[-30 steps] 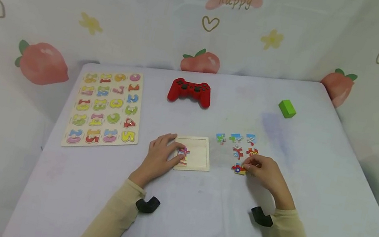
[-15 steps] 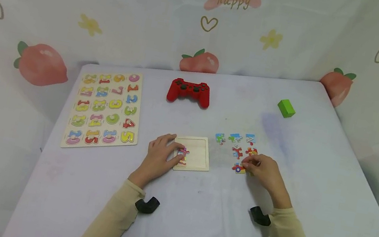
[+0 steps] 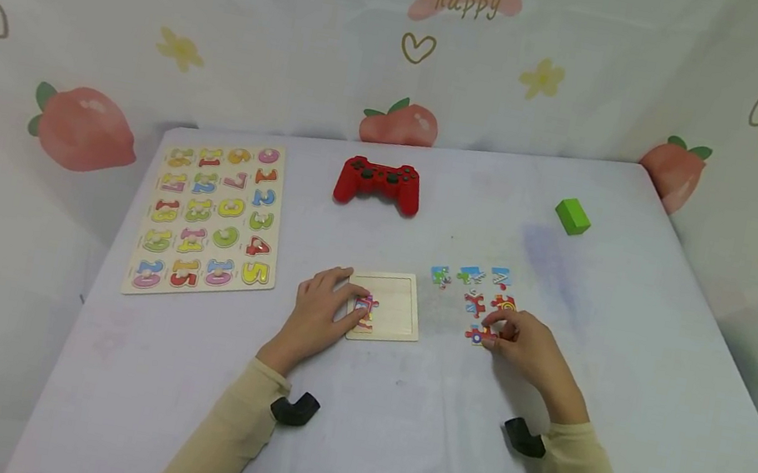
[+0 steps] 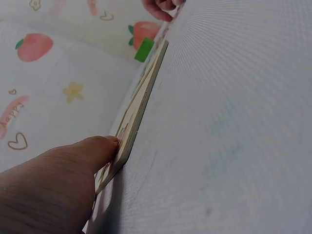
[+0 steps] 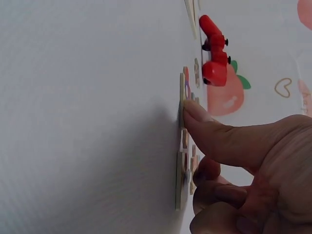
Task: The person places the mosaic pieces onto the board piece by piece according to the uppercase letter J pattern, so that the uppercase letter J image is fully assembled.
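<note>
My left hand (image 3: pixel 321 307) rests on the left side of a small wooden puzzle tray (image 3: pixel 399 316), its fingers spread and its thumb pressing on the board in the left wrist view. Under those fingertips lies a pink and red puzzle piece (image 3: pixel 369 313) in the tray's left end. Right of the tray, my right hand (image 3: pixel 530 348) pinches a red jigsaw piece with a blue wheel (image 3: pixel 478 335), thumb at its edge in the right wrist view. Just beyond it lie a red and blue piece (image 3: pixel 474 303) and a red and yellow piece (image 3: pixel 504 303).
Blue and green pieces (image 3: pixel 469 274) form a row behind. A number puzzle board (image 3: pixel 210 219) lies at the left of the white-covered table (image 3: pixel 332 414). A red game controller (image 3: pixel 379 184) sits at the back, and a green block (image 3: pixel 573 217) at the back right.
My right hand's fingers shift slightly over the wheeled piece, spreading a little, and its yellow lower part is now mostly hidden. The left hand and the tray stay in place.
</note>
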A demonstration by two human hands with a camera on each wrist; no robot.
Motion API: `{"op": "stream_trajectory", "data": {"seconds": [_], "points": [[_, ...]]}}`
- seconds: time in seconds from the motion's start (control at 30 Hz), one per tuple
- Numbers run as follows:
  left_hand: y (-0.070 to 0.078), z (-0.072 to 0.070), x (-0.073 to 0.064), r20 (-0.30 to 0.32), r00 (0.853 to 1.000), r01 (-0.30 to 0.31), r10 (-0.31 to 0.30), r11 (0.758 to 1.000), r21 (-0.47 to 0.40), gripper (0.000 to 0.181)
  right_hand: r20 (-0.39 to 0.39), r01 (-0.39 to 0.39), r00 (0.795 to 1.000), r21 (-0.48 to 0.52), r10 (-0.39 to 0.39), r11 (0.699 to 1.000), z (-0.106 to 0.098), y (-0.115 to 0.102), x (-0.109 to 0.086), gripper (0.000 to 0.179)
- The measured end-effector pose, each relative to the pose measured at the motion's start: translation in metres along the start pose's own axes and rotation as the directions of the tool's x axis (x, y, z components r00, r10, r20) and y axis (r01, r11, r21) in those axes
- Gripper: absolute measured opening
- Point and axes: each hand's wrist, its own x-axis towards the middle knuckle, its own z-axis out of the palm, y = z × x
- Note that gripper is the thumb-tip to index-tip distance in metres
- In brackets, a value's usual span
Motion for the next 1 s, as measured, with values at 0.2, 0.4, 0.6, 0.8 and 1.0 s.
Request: {"op": "stream_trajectory", "data": {"seconds": [0.2, 0.4, 0.6, 0.8, 1.0], "points": [[-0.001, 0.0, 0.0, 0.002, 1.0, 0.003, -0.003, 1.0, 0.007, 0.029, -0.001, 0.006, 1.0, -0.001, -0.006, 1.0, 0.001, -0.003, -0.001, 0.017], [-0.001, 0.0, -0.001, 0.004, 1.0, 0.005, -0.005, 1.0, 0.011, 0.029, 0.016, 0.008, 1.0, 0.01, -0.008, 1.0, -0.001, -0.005, -0.002, 0.017], [-0.001, 0.0, -0.001, -0.006, 1.0, -0.008, 0.008, 1.0, 0.003, 0.028, 0.029, 0.011, 1.0, 0.004, -0.011, 1.0, -0.005, -0.009, 0.0, 0.018], [-0.004, -0.003, -0.001, 0.023, 0.999, -0.03, 0.03, 0.999, -0.017, 0.032, -0.012, 0.045, 0.999, 0.051, -0.044, 0.998, -0.001, -0.025, 0.009, 0.023], [-0.012, -0.008, -0.001, 0.123, 0.992, -0.037, 0.039, 0.999, -0.016, 0.051, 0.014, 0.108, 0.994, 0.068, -0.109, 0.992, 0.022, -0.059, 0.023, 0.02]]}}
